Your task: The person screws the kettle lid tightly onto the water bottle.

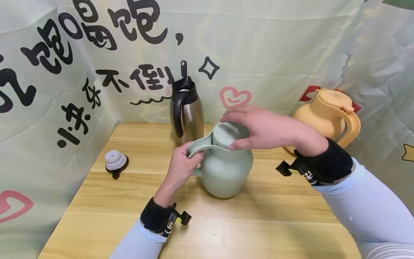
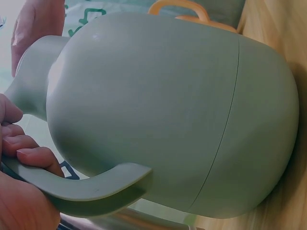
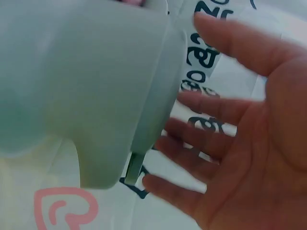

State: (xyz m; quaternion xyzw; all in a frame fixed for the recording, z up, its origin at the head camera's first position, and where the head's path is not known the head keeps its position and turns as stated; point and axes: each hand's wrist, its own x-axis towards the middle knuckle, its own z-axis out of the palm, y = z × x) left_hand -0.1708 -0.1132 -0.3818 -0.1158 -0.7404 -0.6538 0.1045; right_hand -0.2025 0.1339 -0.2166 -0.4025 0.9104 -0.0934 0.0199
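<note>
A pale green thermal jug [image 1: 226, 172] stands on the wooden table, its round lid [image 1: 228, 135] on top. My left hand [image 1: 182, 163] grips the jug's handle [image 2: 96, 189], fingers wrapped around it. Over the lid hovers my right hand [image 1: 266, 127], thumb and fingers spread apart. From the right wrist, a gap shows between the thumb and the lid [image 3: 160, 91], while the other fingertips come close to the lid's edge; whether they touch it I cannot tell.
Behind the green jug stands a steel jug [image 1: 194, 120] with a black handle and an uncovered mouth. A black-and-white stopper [image 1: 114, 160] lies on the table at left. An orange jug [image 1: 323, 111] stands at back right. Printed cloth [image 1: 275, 54] hangs around the table.
</note>
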